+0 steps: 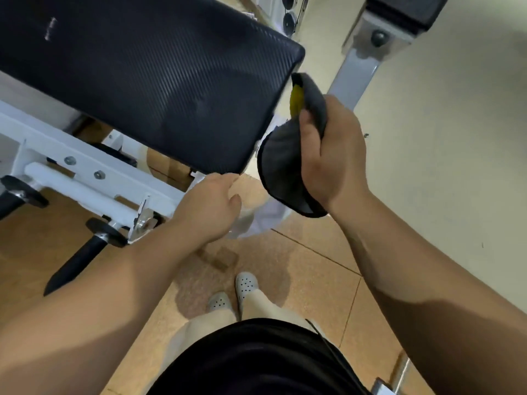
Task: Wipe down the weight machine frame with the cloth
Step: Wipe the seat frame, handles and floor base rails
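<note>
My right hand (332,155) grips a bunched grey cloth (281,169) with a yellow inner side, held in the air just right of the black seat pad (148,72). The cloth hangs below my fist and does not plainly touch the pad. My left hand (211,206) reaches under the pad's near corner toward the white frame (85,178); its fingers are curled loosely and hold nothing that I can see. A grey frame post (353,75) rises behind the cloth.
A black handle (77,260) with a round collar sticks out from the white frame at lower left. Bolts dot the frame rail. A second black pad (410,10) sits at the top right. My feet in pale clogs (245,283) stand on tan tiled floor.
</note>
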